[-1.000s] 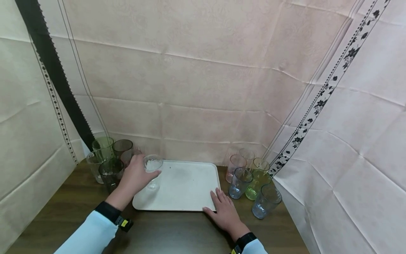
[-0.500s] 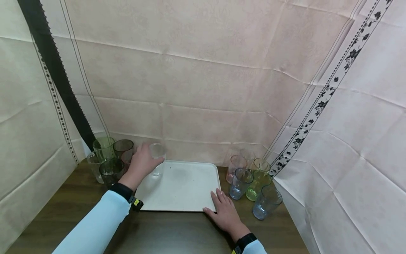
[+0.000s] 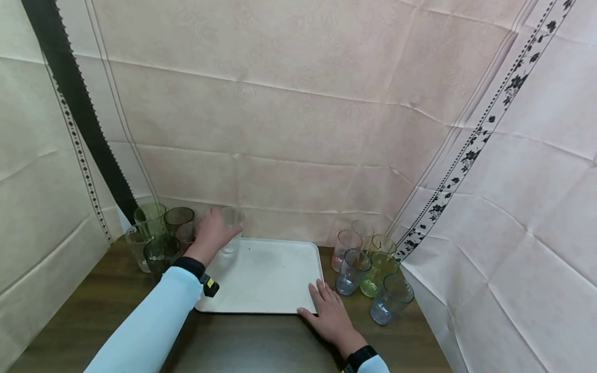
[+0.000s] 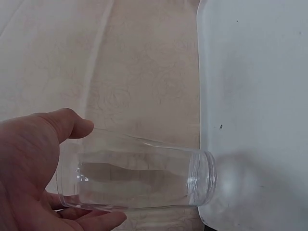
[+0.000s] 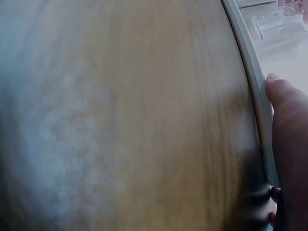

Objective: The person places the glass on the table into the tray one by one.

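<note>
My left hand point(image 3: 212, 234) holds a clear drinking glass point(image 3: 231, 228) over the back left part of a white tray point(image 3: 275, 272). The left wrist view shows thumb and fingers around the rim end of this glass point(image 4: 137, 178), with its thick base directed at the tray point(image 4: 260, 96). At the tray's front right corner lies my right hand point(image 3: 332, 316), fingers extended and spread along the edge. In the right wrist view its thumb point(image 5: 281, 91) overlaps the tray's rim point(image 5: 252, 82).
Left of the tray stands a cluster of glasses: a green one point(image 3: 150, 212), a dark one point(image 3: 160, 254), a brownish one point(image 3: 179, 217) and others. More stand at right, including a blue glass point(image 3: 392, 300) and a yellow-green one point(image 3: 379, 269). Patterned cloth point(image 3: 280, 129) hangs behind the wooden table point(image 3: 252, 342).
My left hand has lifted the clear glass and carried it slightly backward, toward the tray's far edge. The right hand stays at the tray's corner.
</note>
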